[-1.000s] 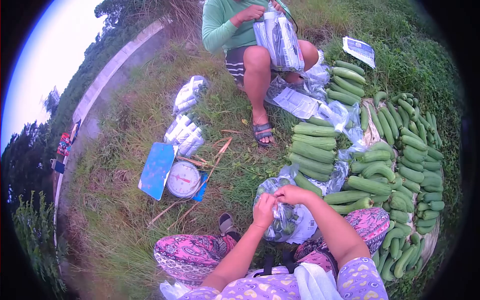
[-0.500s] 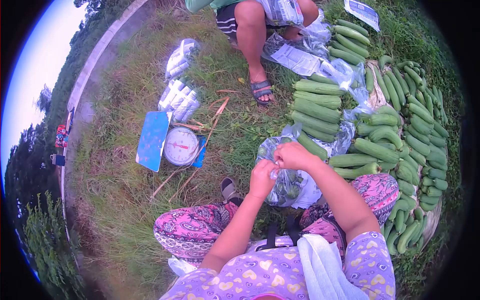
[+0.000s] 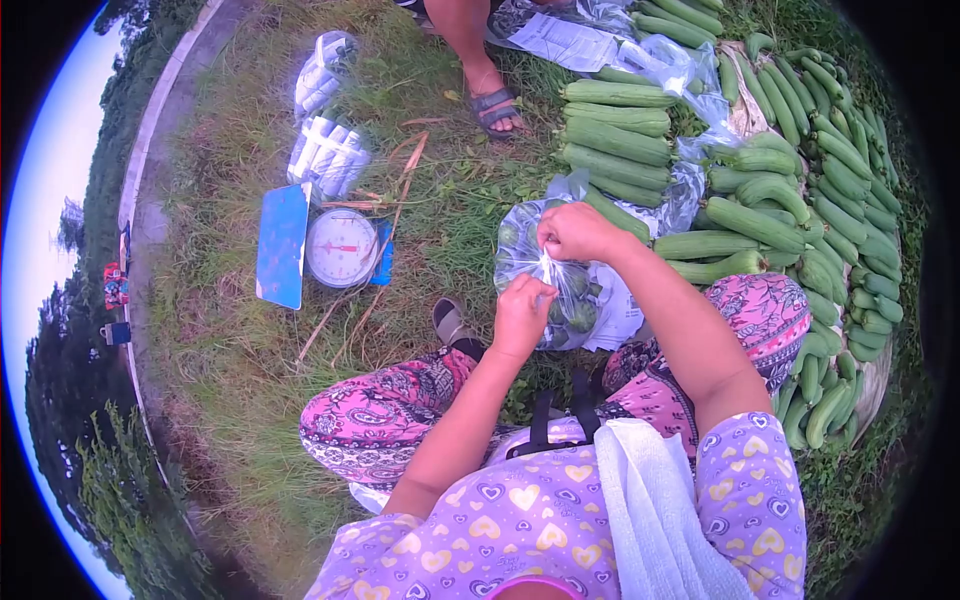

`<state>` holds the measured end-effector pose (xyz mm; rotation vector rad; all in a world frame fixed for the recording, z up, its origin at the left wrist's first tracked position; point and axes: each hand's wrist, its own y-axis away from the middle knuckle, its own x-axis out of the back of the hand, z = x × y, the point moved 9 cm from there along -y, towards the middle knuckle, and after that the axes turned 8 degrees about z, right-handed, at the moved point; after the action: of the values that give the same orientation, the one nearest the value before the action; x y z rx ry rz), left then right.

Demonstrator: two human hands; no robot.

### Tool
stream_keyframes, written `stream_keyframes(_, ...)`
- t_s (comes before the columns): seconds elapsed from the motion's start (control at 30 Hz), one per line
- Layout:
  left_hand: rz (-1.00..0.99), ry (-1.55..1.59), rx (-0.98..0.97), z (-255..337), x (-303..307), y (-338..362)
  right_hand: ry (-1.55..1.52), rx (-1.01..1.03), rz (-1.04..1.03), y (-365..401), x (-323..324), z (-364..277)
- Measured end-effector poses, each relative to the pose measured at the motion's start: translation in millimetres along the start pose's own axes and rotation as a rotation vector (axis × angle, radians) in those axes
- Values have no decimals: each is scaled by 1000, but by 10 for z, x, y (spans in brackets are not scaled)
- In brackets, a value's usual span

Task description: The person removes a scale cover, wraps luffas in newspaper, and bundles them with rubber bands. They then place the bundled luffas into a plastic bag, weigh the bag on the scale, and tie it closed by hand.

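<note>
On open grass (image 3: 440, 220), left hand (image 3: 522, 312) and right hand (image 3: 575, 232) pinching bag (image 3: 520, 250), cucumbers (image 3: 620, 140) alongside

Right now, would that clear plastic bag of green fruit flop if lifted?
Probably floppy: the clear plastic bag of green fruit is thin film, neck pinched between left hand and right hand. Likely saggy and heavy: fruit fills it.

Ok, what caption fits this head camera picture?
The left hand and right hand pinch a clear bag at its neck, beside green gourds and a scale on grass.
</note>
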<state>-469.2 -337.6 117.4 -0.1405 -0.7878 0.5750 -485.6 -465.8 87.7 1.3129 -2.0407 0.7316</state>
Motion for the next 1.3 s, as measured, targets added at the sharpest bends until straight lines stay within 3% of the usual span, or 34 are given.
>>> stream_keyframes(0.2,-18,-78,5,68,-19,44,-115,-56,26,-26,64,179)
stream_keyframes(0.27,-24,-84,112,159,65,-47,-251,-249,24,22,205,389)
stream_keyframes(0.33,105,-119,97,171,156,-189,-252,-274,61,51,242,464)
stream_keyframes(0.47,-94,-321,363,-216,-70,-281,-90,-280,62,164,164,468)
stream_keyframes(0.63,-266,-408,419,-330,-245,-306,-5,-316,45,246,173,682)
stream_keyframes(0.77,-419,-547,267,-261,-354,-388,95,-259,30,187,218,562)
stream_keyframes(0.87,-273,-519,172,-205,-268,-345,80,-225,16,177,434,-40)
stream_keyframes(0.93,-192,-479,238,-337,-228,-288,-6,-244,41,316,641,-537)
stream_keyframes(1.0,-134,-423,257,-350,-191,-292,-58,-140,-12,463,711,-880)
stream_keyframes(1.07,-137,-461,211,-337,-208,-354,-208,-198,-11,619,664,-856)
stream_keyframes(1.17,-111,-523,50,-272,-285,-427,-47,-186,-15,649,605,-808)
stream_keyframes(1.23,-79,-516,-21,-225,-307,-451,-123,-219,-9,582,615,-816)
stream_keyframes(1.3,-131,-482,30,-245,-288,-450,-143,-226,-6,572,639,-752)
